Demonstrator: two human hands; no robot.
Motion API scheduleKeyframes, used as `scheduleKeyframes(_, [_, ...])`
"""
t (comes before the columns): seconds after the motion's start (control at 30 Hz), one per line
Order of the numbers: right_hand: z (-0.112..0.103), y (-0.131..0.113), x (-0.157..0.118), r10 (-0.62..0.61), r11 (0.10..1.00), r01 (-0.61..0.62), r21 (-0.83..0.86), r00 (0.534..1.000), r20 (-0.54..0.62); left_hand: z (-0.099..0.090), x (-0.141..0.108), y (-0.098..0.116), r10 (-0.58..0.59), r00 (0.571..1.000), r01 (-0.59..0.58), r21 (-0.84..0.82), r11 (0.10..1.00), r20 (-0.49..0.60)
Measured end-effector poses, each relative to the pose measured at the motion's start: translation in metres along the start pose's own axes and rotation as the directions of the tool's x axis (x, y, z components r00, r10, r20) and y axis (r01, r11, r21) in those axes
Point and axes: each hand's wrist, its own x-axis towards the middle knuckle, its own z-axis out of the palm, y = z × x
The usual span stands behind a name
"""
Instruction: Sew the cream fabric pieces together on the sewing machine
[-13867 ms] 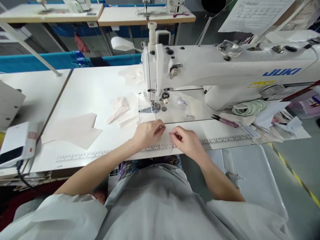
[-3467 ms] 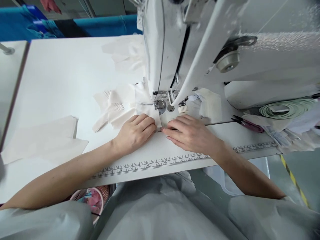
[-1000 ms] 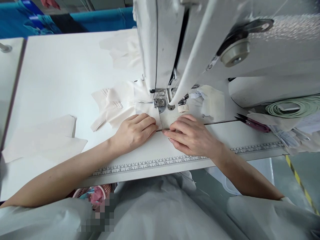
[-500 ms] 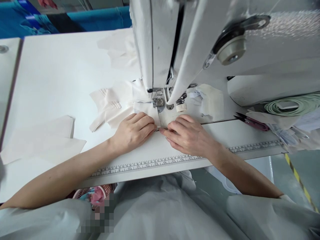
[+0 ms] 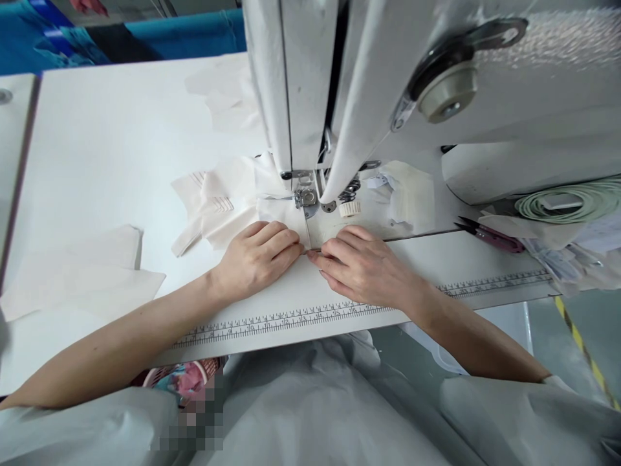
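A pale cream piece of fabric [image 5: 228,217] lies bunched left of the sewing machine's presser foot [image 5: 305,197], its right edge running beneath the foot. My left hand [image 5: 262,259] is closed, thumb and fingertips pinching the fabric's near corner just in front of the foot. Beside it, almost fingertip to fingertip, my right hand [image 5: 363,265] has its fingers curled and its index finger and thumb meeting at that same corner. The exact grip under the right fingers is partly hidden. The sewing machine [image 5: 310,84] stands right behind both hands.
Cut fabric pieces [image 5: 82,272] lie at the left of the white table. Dark-red thread snips [image 5: 490,234] and a coil of pale green cord [image 5: 572,200] sit at the right by fabric scraps. A ruler tape [image 5: 291,321] runs along the front edge. Below is a pink basket [image 5: 208,369].
Both hands stay almost in place, pinching the fabric corner. The whole view has shifted very slightly; the fabric shows no clear movement.
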Motion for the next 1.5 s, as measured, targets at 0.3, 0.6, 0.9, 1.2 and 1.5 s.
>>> scheduleKeyframes(0.3, [0.0003, 0.0036, -0.0028, 0.009, 1.000, -0.009, 0.022, 1.000, -0.025, 0.0013, 0.0005, 0.0001, 0.002, 1.000, -0.002, -0.028, 1.000, -0.006])
scheduleKeyframes(0.6, [0.0011, 0.0086, -0.0045, 0.037, 0.999, -0.034, 0.039, 0.997, -0.064, 0.0060, -0.0010, 0.0012, -0.054, 0.998, 0.051, -0.082, 0.995, -0.032])
scheduleKeyframes(0.9, [0.0014, 0.0071, -0.0035, 0.073, 0.997, -0.073, 0.016, 0.997, 0.001, 0.0085, -0.0020, -0.0009, -0.145, 0.989, 0.138, -0.214, 0.967, -0.019])
scheduleKeyframes(1.2, [0.0017, 0.0067, -0.0032, 0.051, 0.999, -0.051, 0.010, 0.999, 0.007, 0.0054, -0.0004, -0.0014, -0.221, 0.975, 0.207, -0.313, 0.927, -0.008])
scheduleKeyframes(1.5, [-0.0027, 0.0021, 0.0014, 0.018, 0.992, -0.016, -0.122, 1.000, 0.015, 0.0037, -0.0001, 0.0007, -0.224, 0.975, 0.215, -0.276, 0.937, 0.000])
